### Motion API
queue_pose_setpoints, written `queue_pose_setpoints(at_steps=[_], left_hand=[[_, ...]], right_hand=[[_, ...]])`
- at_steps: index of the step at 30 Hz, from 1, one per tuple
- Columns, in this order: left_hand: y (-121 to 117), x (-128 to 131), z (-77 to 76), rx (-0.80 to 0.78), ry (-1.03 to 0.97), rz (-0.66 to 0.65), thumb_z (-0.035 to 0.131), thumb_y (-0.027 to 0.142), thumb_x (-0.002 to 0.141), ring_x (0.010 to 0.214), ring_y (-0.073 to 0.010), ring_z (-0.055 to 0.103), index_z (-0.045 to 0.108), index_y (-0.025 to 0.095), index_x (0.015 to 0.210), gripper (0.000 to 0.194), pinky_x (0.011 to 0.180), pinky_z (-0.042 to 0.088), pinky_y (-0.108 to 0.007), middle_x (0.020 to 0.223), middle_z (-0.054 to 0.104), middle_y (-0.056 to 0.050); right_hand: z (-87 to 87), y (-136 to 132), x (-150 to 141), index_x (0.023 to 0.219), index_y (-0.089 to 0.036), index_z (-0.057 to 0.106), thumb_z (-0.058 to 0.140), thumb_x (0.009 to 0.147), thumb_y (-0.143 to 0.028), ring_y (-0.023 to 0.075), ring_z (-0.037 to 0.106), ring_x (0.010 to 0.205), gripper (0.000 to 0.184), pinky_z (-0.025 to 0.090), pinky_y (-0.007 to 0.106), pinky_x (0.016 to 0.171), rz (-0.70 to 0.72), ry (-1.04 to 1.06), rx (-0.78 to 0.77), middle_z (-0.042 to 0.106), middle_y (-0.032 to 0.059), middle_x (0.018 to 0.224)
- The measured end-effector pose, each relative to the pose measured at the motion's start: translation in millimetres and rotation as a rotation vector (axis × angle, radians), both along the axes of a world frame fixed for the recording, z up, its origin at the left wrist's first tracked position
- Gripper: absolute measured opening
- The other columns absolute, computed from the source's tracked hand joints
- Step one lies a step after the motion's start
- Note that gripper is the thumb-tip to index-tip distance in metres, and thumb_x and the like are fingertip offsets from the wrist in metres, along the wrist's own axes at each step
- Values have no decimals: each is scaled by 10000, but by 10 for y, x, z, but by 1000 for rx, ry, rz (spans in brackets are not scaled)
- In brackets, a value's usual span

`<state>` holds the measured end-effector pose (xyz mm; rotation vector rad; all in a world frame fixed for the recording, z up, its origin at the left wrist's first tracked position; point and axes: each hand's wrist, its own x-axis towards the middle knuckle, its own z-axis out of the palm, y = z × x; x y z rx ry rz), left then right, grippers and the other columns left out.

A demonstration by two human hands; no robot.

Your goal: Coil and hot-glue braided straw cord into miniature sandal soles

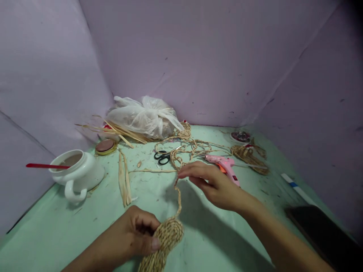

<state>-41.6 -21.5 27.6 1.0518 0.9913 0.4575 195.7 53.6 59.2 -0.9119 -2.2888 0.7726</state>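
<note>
A coiled, woven straw piece, long and rounded at its far end, is gripped at its left edge by my left hand, thumb on top. From its far end a braided straw cord rises to my right hand, whose fingertips are closed on it. More of the cord lies in loose loops beyond my right hand. Just past that hand rests a pink glue gun with a glue stick in its back. Black-handled scissors lie by the loops, partly covered by cord.
At left stands a white mug-like pot with a red stick. Flat straw strips, a round tin and a white plastic bag are farther back. A straw bundle and dark flat object lie right.
</note>
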Motion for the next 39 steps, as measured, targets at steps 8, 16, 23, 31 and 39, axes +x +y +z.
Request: queue_pose_setpoints(at_steps=[8, 16, 23, 31, 39], left_hand=[[-12, -86, 16, 13, -21, -37, 759, 425, 603, 505, -80, 350, 744, 160, 682, 277, 487, 243, -222, 595, 525, 8], [-14, -269, 172, -55, -156, -54, 781, 379, 586, 556, -119, 458, 757, 128, 710, 281, 506, 285, -242, 650, 559, -42], [24, -273, 149, -21, -195, 2, 792, 392, 535, 549, -118, 434, 729, 101, 644, 318, 510, 271, -241, 600, 547, -42], [40, -105, 129, -64, -59, 136, 757, 402, 501, 472, -77, 294, 658, 130, 558, 295, 473, 173, -239, 492, 438, 22], [65, -130, 107, -40, 42, 71, 706, 339, 546, 503, -89, 331, 683, 140, 585, 205, 500, 190, -237, 509, 460, 21]], right_hand=[[80, 263, -309, 1090, -214, 649, 438, 762, 84, 178, 461, 1250, 491, 281, 418, 1062, 452, -340, 58, 699, 0, 1104], [-58, 574, -242, 800, -192, 695, 582, 661, 46, 265, 518, 1158, 298, 312, 458, 984, 372, -558, 288, 729, 44, 897], [166, 780, -95, 945, -159, 689, 472, 868, -122, 207, 636, 757, 233, 425, 304, 690, -220, -432, 524, 713, 101, 813], [-199, 516, -311, 1073, -129, 637, 418, 781, -16, 243, 630, 975, 382, 477, 329, 808, -541, -287, 431, 608, 170, 1189], [-516, 94, 27, 1405, -141, 347, 441, 637, 50, 213, 708, 793, 797, 547, 319, 678, -542, -238, 167, 668, 161, 1142]])
